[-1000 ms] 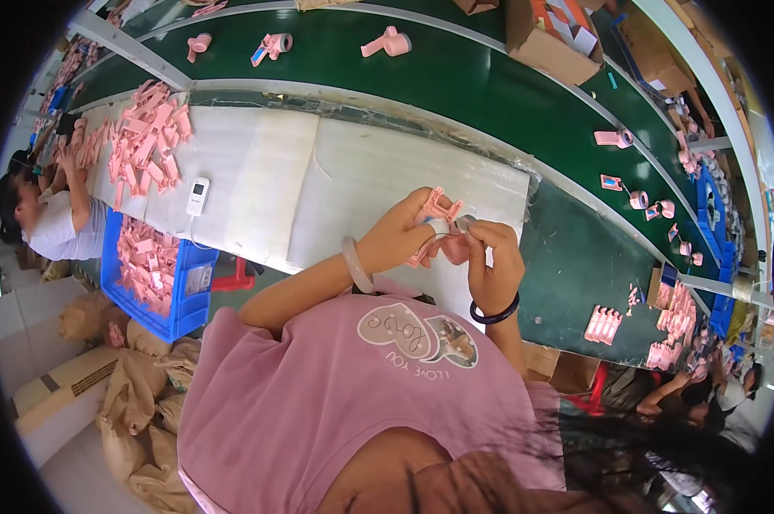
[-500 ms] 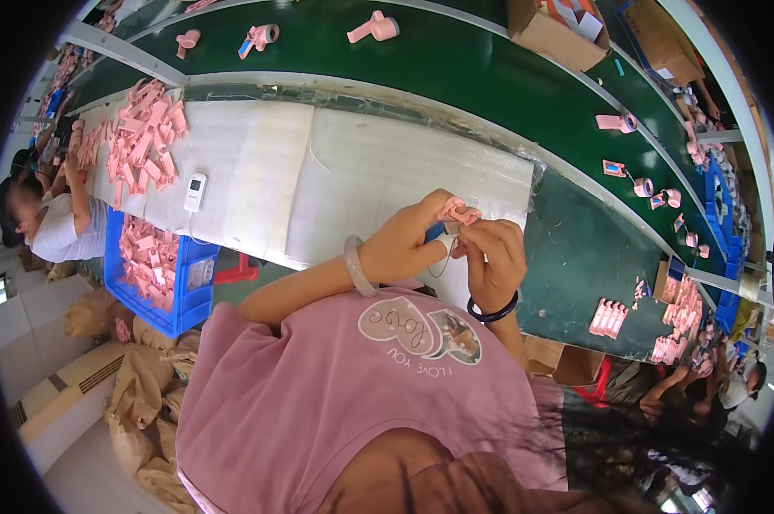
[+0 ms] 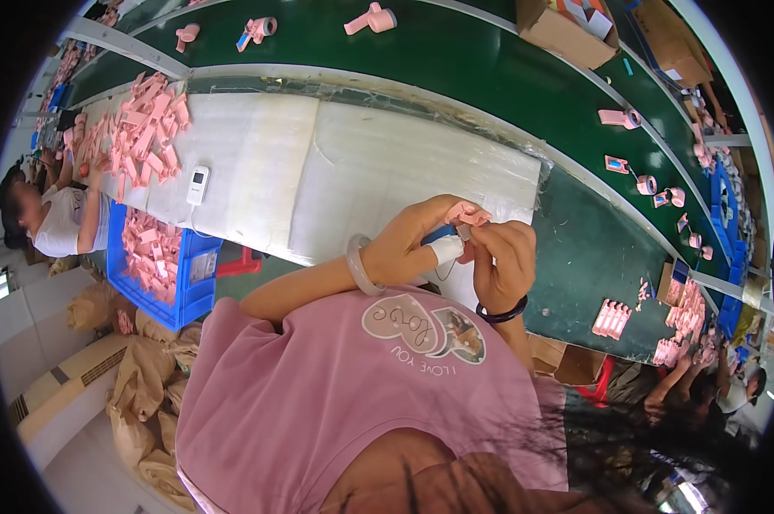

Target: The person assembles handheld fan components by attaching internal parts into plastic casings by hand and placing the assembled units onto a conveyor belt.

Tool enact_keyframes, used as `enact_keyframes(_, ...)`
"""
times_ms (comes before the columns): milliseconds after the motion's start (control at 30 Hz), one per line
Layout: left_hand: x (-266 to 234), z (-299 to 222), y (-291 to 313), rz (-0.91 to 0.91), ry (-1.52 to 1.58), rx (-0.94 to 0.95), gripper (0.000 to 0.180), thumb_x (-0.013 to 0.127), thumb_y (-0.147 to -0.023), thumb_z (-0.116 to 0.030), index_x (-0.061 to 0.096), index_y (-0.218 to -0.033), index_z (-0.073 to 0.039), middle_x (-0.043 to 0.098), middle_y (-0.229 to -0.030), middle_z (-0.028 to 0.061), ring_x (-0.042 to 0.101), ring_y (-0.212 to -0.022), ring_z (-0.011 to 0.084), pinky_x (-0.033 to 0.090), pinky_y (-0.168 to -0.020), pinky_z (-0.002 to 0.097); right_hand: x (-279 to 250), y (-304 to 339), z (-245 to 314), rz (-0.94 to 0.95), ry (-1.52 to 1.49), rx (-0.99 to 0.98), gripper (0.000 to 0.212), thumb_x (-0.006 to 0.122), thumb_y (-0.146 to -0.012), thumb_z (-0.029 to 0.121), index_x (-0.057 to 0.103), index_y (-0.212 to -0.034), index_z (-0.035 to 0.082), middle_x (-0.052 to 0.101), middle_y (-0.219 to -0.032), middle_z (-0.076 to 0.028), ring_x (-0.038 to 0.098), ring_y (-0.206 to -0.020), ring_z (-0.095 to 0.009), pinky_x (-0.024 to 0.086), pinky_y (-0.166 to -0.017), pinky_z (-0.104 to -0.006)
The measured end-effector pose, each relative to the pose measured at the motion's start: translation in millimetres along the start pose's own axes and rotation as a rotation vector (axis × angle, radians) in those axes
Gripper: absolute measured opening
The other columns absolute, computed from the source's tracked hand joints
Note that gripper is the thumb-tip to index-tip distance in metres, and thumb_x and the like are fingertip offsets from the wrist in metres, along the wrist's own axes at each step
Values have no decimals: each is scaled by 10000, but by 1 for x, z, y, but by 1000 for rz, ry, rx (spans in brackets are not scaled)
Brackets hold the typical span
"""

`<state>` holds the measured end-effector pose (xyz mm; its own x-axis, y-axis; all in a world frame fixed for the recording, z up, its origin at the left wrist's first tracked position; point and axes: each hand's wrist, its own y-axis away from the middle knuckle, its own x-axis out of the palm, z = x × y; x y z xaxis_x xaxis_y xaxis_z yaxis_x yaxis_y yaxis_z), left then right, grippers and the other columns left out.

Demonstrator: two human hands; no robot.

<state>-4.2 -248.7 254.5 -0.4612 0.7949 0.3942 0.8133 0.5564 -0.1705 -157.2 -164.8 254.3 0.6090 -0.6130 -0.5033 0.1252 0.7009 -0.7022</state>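
A small pink plastic part (image 3: 469, 213) is held in front of my chest, above the near edge of the white-covered bench. My left hand (image 3: 411, 240) is closed around it, its thumb wrapped in white tape. Something blue (image 3: 439, 234) shows between the fingers of that hand, mostly hidden. With fingertips pinched, my right hand (image 3: 508, 257) grips the right end of the same part. A small greyish piece shows beside these fingertips, too small to name. Below the hands hangs a thin dark loop of wire or cord.
Pink parts are heaped on the bench (image 3: 250, 154) at left, near a white handheld device (image 3: 198, 185). A blue crate (image 3: 179, 287) of pink parts stands below. Pink handheld units (image 3: 372, 19) lie on the green conveyor (image 3: 455, 77). A co-worker (image 3: 57, 218) sits at far left.
Both hands have shifted slightly right with the pink part, which is turned a little. My right fingers have moved closer over its end. The whole view has shifted slightly.
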Motion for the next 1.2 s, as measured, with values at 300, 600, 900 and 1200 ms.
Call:
enact_keyframes(300, 7, 0, 2, -57, -188, 22, 331, 565, -881, -8, 502, -1204, 27, 580, -1171, 119, 577, -1053, 179, 456, -921, 304, -5, -7, 6, 23, 64, -51, 245, 733, -669, 0, 674, -900, 57, 643, -833, -40, 547, -726, -229, 431, -663, -329)
enact_keyframes(600, 7, 0, 3, -25, -433, 77, 297, 527, -956, -103, 475, -1242, -39, 549, -1223, 123, 579, -999, 176, 465, -874, 286, -9, -6, -1, 28, 0, -60, 286, 724, -630, -4, 669, -904, 59, 643, -837, -35, 545, -718, -225, 434, -664, -329)
enact_keyframes(900, 14, 4, -4, -8, -504, 25, 279, 518, -943, -103, 503, -1207, -16, 589, -1162, 122, 597, -1038, 235, 468, -902, 315, -16, 6, -8, -3, -15, -26, 287, 727, -631, 13, 670, -908, 57, 643, -840, -35, 552, -704, -216, 431, -672, -332)
enact_keyframes(1200, 24, 18, -21, 14, -556, -79, 238, 494, -945, -68, 497, -1171, 7, 625, -1138, 147, 626, -1014, 254, 485, -884, 319, -24, 24, -25, -54, -3, 53, 266, 741, -654, 9, 660, -905, 47, 636, -854, -43, 563, -707, -228, 438, -691, -333)
